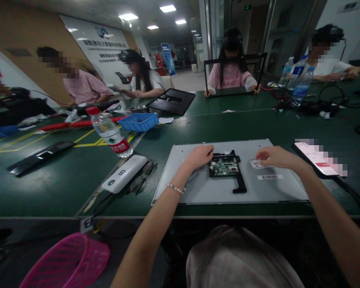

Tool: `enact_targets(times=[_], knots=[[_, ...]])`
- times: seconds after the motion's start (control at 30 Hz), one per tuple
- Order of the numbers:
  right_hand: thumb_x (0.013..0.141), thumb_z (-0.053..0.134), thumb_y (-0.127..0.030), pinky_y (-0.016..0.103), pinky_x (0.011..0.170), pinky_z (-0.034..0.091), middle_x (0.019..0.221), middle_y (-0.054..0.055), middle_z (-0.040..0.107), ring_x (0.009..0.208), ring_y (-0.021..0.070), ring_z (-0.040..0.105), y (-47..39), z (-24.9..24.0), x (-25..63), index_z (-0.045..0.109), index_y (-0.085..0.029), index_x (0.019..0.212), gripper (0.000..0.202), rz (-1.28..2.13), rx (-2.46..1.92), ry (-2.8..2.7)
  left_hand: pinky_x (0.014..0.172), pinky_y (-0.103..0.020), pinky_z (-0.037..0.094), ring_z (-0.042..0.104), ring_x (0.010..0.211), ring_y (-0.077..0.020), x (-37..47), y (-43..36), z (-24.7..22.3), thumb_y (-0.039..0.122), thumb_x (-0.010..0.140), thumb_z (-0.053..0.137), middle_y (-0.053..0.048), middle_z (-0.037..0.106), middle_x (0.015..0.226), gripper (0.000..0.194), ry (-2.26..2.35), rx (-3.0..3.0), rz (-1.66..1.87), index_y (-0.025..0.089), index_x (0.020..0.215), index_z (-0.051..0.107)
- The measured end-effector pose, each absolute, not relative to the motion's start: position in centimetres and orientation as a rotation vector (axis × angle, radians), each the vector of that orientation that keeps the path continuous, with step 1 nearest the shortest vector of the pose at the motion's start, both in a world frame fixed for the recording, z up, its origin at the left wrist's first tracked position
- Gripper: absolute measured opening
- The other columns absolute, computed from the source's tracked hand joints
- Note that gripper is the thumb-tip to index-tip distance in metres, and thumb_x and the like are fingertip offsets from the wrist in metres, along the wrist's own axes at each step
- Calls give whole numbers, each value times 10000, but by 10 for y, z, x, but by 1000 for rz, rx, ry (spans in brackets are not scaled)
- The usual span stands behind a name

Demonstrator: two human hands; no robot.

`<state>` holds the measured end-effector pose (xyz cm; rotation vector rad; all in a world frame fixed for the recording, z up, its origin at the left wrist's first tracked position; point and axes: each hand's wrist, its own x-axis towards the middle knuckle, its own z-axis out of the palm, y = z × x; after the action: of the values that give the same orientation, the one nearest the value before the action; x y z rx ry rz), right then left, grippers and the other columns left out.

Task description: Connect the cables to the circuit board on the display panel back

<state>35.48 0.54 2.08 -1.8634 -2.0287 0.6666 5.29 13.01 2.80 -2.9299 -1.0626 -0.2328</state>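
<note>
Curling the left hand (200, 156) inward at the upper left corner of the black bracket (240, 182), not showing whether pinching it. Lying on the grey panel (264, 193), around the green circuit board (223, 167). Bending the right hand (276, 156) loosely over the white label (255, 164), right of the bracket, leaving contact impossible to tell.

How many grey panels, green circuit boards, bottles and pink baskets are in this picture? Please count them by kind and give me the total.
Grey panel: 1
Green circuit board: 1
Bottles: 4
Pink basket: 1
Total: 7
</note>
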Motion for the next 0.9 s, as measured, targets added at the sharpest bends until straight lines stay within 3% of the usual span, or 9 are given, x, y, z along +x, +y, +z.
enact_targets(times=[0.33, 0.5, 0.67, 0.77, 0.9], knots=[[746, 631, -301, 341, 733, 493, 803, 50, 723, 791, 224, 661, -1, 11, 347, 731, -203, 806, 151, 639, -1792, -1694, 604, -274, 384, 608, 670, -200, 53, 130, 29, 244, 896, 422, -59, 659, 738, 199, -1061, -2937, -199, 186, 947, 606], [742, 657, -347, 313, 665, 519, 833, 70, 720, 772, 207, 663, -4, 12, 327, 708, -168, 865, 223, 907, -1564, -1496, 603, -276, 380, 608, 676, -200, 54, 130, 29, 258, 902, 418, -56, 658, 741, 207, -1067, -2916, -188, 192, 946, 609], [716, 688, -345, 311, 654, 538, 848, 64, 713, 731, 185, 660, -4, 6, 316, 698, -170, 889, 247, 994, -1468, -1426, 609, -280, 385, 618, 707, -207, 53, 127, 33, 397, 917, 423, -66, 663, 764, 291, -1147, -2824, -172, 186, 927, 624], [726, 662, -332, 318, 644, 538, 855, 59, 719, 715, 186, 662, -3, 4, 315, 708, -183, 885, 223, 913, -1493, -1476, 605, -281, 389, 618, 704, -211, 54, 124, 39, 518, 928, 371, -67, 657, 753, 424, -1189, -2762, -243, 179, 942, 624], [768, 608, -311, 331, 711, 526, 852, 53, 739, 748, 199, 673, -2, 7, 315, 738, -197, 852, 193, 653, -1533, -1651, 630, -271, 398, 614, 734, -187, 57, 117, 46, 450, 951, 363, -56, 665, 828, 370, -1078, -2801, -371, 181, 964, 617]])
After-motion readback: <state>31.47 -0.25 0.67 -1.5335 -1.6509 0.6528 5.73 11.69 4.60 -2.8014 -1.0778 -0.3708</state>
